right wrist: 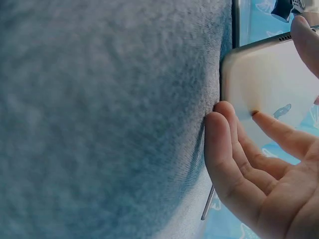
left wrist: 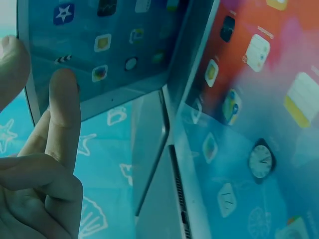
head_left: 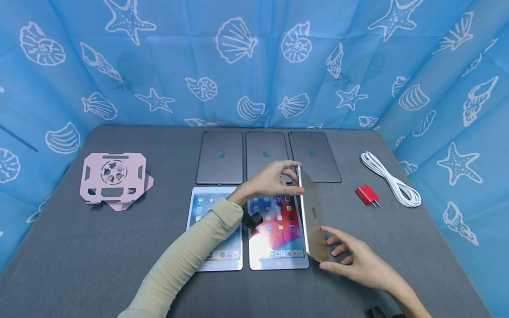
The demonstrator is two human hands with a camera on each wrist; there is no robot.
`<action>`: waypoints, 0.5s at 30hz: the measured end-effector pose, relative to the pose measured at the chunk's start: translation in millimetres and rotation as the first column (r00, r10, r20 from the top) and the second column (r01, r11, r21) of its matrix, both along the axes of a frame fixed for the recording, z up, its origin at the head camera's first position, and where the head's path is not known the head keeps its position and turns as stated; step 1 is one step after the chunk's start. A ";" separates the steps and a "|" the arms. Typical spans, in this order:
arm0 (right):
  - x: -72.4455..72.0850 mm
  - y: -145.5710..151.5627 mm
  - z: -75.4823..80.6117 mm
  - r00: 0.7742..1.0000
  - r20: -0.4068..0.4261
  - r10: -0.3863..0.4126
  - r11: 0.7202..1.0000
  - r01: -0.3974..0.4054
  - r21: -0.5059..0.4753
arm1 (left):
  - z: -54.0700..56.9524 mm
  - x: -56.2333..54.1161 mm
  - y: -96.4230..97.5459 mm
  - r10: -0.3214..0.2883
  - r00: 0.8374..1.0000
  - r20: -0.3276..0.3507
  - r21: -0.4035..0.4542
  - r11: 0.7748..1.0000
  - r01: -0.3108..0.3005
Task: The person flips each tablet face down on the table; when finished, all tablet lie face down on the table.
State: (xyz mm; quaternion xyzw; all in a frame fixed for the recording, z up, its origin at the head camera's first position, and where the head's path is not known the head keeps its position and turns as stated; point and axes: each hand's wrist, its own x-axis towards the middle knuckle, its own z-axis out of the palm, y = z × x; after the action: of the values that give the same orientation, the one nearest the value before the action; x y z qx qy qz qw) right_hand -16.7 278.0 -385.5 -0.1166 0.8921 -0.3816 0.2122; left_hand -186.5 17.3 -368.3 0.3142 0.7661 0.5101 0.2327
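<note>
My left hand (head_left: pixel 274 179) pinches the raised far edge of a gold-backed tablet (head_left: pixel 312 212) between thumb and fingers. That tablet stands tilted on its long edge, its back towards the right. In the left wrist view its lit screen (left wrist: pixel 114 50) with app icons shows beside the fingers. Low at the tablet's back, my right hand (head_left: pixel 359 260) has its fingers loosely bent, the index fingertip touching the back and the thumb at the near corner. Two white-framed tablets lie screen up to the left: one (head_left: pixel 278 260) right beside the tilted one, another (head_left: pixel 222 260) under my left forearm.
Behind them, three dark grey tablets lie back up in a row: left (head_left: pixel 218 163), middle (head_left: pixel 264 150) and right (head_left: pixel 316 159). A pink metal stand (head_left: pixel 93 176) is at the left. Rightward lie a red charger (head_left: pixel 366 194) and a coiled white cable (head_left: pixel 391 179). A blue curtain (head_left: pixel 270 79) borders the table.
</note>
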 end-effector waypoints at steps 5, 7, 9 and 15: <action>3.8 0.7 -1.7 0.999 -0.034 0.001 1.000 -0.001 0.028 | -5.0 -1.8 -1.4 -0.006 0.999 0.035 0.007 1.000 0.006; 4.1 0.7 -1.9 1.000 -0.029 -0.001 0.999 0.002 0.034 | -6.2 -2.4 -1.5 -0.010 0.999 0.038 0.012 1.000 0.010; 3.8 0.8 -1.7 1.000 -0.015 -0.010 0.999 0.011 0.036 | -7.3 -3.0 -1.0 -0.012 0.999 0.042 0.015 1.000 0.012; 2.8 0.0 -1.4 0.999 -0.009 -0.048 0.996 0.049 0.068 | -9.3 -3.7 0.1 -0.011 0.998 0.056 0.012 1.000 0.011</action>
State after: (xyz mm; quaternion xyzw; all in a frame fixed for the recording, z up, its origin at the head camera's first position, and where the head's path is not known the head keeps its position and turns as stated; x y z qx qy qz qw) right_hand -13.9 278.1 -386.9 -0.0889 0.9079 -0.3555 0.2037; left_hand -190.3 17.4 -377.6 0.3053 0.7543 0.5221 0.2552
